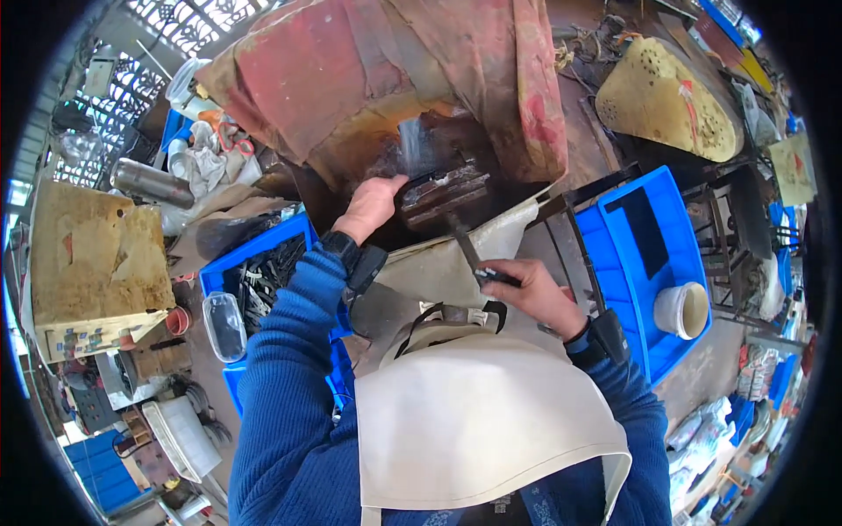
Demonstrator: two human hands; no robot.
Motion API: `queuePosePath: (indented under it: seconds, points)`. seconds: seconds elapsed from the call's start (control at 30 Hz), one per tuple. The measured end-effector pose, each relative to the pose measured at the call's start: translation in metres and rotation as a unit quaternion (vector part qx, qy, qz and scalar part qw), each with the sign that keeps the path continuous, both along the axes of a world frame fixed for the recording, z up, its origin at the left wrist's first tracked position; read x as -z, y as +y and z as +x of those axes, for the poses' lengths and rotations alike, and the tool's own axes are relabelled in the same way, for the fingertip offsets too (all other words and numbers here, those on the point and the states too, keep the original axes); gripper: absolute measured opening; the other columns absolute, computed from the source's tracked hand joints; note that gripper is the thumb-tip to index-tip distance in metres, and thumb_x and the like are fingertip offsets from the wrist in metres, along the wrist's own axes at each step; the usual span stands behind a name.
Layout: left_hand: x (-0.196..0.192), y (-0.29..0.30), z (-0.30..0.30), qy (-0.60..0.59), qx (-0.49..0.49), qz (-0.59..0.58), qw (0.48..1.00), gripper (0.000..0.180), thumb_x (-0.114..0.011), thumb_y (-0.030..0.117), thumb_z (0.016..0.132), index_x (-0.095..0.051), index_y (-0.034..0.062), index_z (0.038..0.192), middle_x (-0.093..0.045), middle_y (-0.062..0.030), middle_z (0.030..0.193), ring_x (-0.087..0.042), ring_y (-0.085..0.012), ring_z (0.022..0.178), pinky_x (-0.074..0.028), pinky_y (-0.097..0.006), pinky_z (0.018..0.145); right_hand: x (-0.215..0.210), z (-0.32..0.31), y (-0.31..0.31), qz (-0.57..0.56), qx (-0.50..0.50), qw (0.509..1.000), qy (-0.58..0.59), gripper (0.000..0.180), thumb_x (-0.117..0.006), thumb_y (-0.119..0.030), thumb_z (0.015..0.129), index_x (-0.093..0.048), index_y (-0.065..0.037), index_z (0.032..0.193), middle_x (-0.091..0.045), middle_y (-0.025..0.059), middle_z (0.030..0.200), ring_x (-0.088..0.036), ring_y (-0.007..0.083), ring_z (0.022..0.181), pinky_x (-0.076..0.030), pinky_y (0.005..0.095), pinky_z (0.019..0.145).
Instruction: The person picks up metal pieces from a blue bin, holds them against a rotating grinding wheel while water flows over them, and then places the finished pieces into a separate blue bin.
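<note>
Inside a cloth-draped hood, my left hand (375,203) is closed with its thumb and fingers toward a wet, dark block (445,195). What it grips is hidden in the shadow and spray. White water (412,145) splashes just beyond the fingertips. Lower and to the right, my right hand (529,291) is closed around a small dark piece (496,277), too blurred to name more exactly. A narrow grey bar (466,244) slants from the block down to these fingers; whether it joins the dark piece I cannot tell.
Stained red cloth (307,74) hangs over the hood. At left, a blue crate (210,279) holds many dark, slender pieces. To the right, a blue tray (618,263) holds a white bucket (681,310). A worn cardboard box (101,254) stands far left.
</note>
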State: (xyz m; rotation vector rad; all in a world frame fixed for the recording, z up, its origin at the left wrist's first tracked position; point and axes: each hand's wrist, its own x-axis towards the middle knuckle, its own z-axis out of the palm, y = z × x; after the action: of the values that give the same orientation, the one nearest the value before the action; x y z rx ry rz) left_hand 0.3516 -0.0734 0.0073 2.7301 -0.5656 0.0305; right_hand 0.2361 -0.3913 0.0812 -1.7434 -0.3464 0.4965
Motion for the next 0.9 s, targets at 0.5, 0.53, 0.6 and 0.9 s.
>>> queuePosePath:
  seconds: [0.5,0.53,0.6,0.9]
  points:
    - [0.011,0.006,0.009,0.022,0.058,0.02,0.998,0.041,-0.053,0.001,0.079,-0.062,0.0108,0.117,-0.067,-0.0195,0.095,-0.063,-0.0381,0.092,-0.05,-0.047,0.078,-0.005,0.003,0.007,-0.184,-0.14,0.943,-0.241,0.033,-0.075,-0.017,0.077,-0.068,-0.012,0.108,-0.066,0.0119,0.082,-0.066,0.031,0.072,-0.054,0.0375,0.065]
    - [0.004,0.009,0.007,0.027,0.065,0.029,0.997,0.04,-0.054,0.001,0.079,-0.062,0.0103,0.116,-0.067,-0.0189,0.095,-0.064,-0.038,0.092,-0.05,-0.047,0.078,-0.004,0.003,0.007,-0.184,-0.147,0.941,-0.244,0.033,-0.075,-0.017,0.077,-0.068,-0.012,0.108,-0.066,0.0119,0.082,-0.066,0.031,0.072,-0.054,0.0375,0.065]
    - [-0.004,0.019,-0.004,-0.006,0.04,0.012,0.999,0.038,-0.054,0.002,0.079,-0.063,0.0096,0.115,-0.067,-0.0181,0.095,-0.064,-0.0377,0.092,-0.051,-0.047,0.078,0.001,0.001,0.01,-0.164,-0.127,0.951,-0.23,0.031,-0.075,-0.014,0.076,-0.068,-0.011,0.107,-0.067,0.0128,0.083,-0.066,0.03,0.071,-0.054,0.0365,0.065]
    - [-0.078,0.134,-0.126,-0.175,-0.279,-0.107,0.938,0.025,-0.061,0.011,0.084,-0.068,0.0074,0.107,-0.068,-0.0173,0.095,-0.065,-0.0362,0.092,-0.051,-0.043,0.078,-0.058,0.1,0.092,-0.052,0.066,0.938,-0.335,0.024,-0.072,-0.011,0.081,-0.069,-0.003,0.103,-0.067,0.0027,0.085,-0.057,0.0077,0.075,-0.048,0.0253,0.068]
